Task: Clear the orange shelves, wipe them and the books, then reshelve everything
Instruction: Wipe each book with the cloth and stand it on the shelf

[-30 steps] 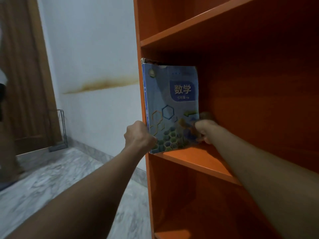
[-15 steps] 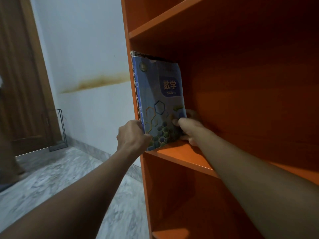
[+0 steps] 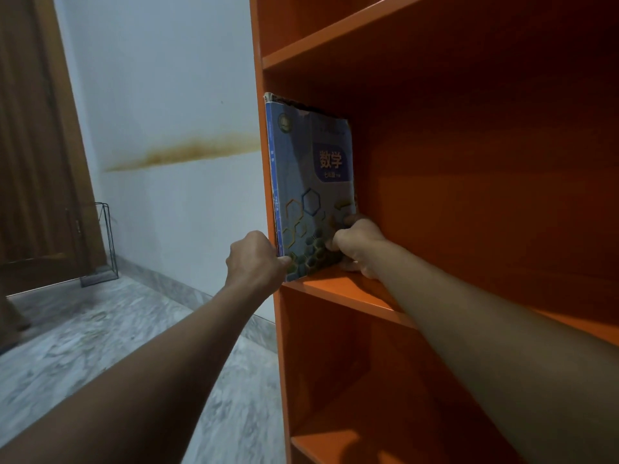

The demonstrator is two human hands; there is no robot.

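Note:
A blue textbook [image 3: 310, 182] with hexagon patterns stands upright at the far left end of the middle orange shelf [image 3: 338, 289], pressed against the shelf unit's left side wall. More books seem to stand behind it; only their spines' edges show. My left hand [image 3: 256, 259] grips the lower spine edge at the shelf front, thumb on the cover. My right hand [image 3: 356, 244] is inside the shelf, fingers curled round the book's lower right edge.
The orange shelf unit [image 3: 469, 162] has an upper board [image 3: 335, 38] and a lower compartment [image 3: 351, 413], both bare where visible. A stained white wall [image 3: 174, 155], a wooden door [image 3: 37, 162], a wire stand [image 3: 104, 242] and a marble floor [image 3: 83, 346] lie left.
The book has been turned and pushed closer to the left side wall, its cover now seen more edge-on. Both hands stayed at its lower edges.

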